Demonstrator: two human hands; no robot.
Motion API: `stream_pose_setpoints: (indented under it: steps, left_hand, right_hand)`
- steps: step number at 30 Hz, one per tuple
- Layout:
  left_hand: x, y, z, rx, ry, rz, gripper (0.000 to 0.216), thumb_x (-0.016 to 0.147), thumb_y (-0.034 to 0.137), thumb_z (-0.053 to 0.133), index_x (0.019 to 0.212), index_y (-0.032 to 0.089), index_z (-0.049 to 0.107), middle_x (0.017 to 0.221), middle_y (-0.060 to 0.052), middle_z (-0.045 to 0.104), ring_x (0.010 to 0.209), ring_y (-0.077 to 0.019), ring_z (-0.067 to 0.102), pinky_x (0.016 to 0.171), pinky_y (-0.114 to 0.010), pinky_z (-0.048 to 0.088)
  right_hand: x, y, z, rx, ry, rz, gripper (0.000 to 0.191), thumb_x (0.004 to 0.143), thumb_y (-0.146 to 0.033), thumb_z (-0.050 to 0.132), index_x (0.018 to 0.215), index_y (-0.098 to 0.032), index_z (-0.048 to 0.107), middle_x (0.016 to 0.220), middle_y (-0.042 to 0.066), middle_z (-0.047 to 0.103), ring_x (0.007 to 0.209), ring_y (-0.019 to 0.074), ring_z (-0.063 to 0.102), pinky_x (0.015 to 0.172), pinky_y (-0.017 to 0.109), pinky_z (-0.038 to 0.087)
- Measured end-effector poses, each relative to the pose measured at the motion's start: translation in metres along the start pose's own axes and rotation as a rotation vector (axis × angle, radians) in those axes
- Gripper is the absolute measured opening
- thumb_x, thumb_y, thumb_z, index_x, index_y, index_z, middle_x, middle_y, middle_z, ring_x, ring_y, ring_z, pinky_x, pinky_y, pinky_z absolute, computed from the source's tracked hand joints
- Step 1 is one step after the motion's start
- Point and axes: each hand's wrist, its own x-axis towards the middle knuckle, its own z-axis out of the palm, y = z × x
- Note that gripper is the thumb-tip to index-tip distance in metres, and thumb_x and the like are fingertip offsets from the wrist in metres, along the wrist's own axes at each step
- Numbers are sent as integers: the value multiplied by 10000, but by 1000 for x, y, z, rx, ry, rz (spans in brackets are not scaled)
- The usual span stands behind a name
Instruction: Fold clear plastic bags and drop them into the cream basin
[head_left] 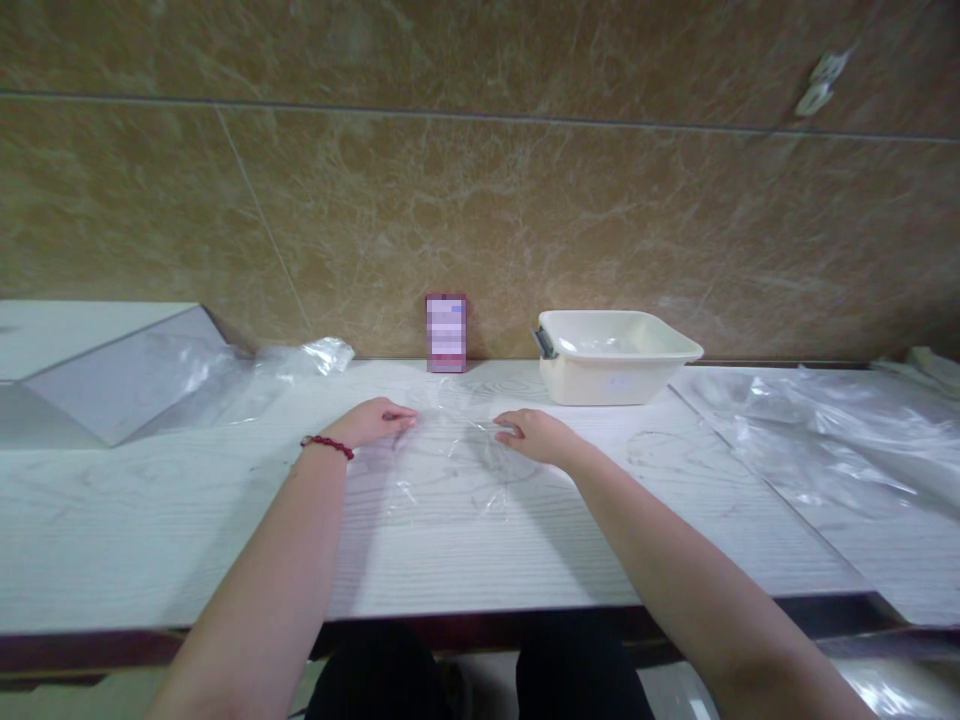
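A thin clear plastic bag point(450, 470) lies flat on the white table point(187, 530) in front of me. My left hand point(371, 422), with a red bead bracelet at the wrist, rests on the bag's far left corner, fingers together and pointing right. My right hand point(531, 434) pinches the bag's far right edge between thumb and fingers. The two hands are a short gap apart, both at the bag's far side.
A cream plastic basin point(615, 355) stands by the brown marble wall, right of a small pink box point(446, 332). Clear plastic sheeting point(817, 440) covers the table's right part. More crumpled plastic point(300, 360) and a white angled board point(112, 370) lie at left.
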Motion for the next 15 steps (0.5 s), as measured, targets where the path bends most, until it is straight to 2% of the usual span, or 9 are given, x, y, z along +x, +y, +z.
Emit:
stream_pose_setpoints:
  steps: [8,12,15]
  left_hand:
    - [0,-6,5,64,-53,11,492,645,550,460,1062,303,543,918,-32,553,862,-182,500,823,-251,321]
    - [-1,-5,5,80,-76,27,491,650,561,446,1082,336,515,924,-27,517,858,-175,489,836,-253,308]
    - [-1,-4,4,83,-76,5,469,639,569,452,1054,366,528,920,-23,502,868,-183,479,851,-269,294]
  right_hand:
    - [0,-2,1,8,46,-5,352,779,-381,406,1051,-196,530,771,40,592,688,130,530,599,211,355]
    - [6,-12,8,45,174,-38,329,789,-346,405,1053,-184,515,825,50,574,760,121,517,712,226,360]
    - [17,-29,12,-1,182,-98,332,793,-347,401,1054,-174,511,950,80,555,904,145,479,825,275,319]
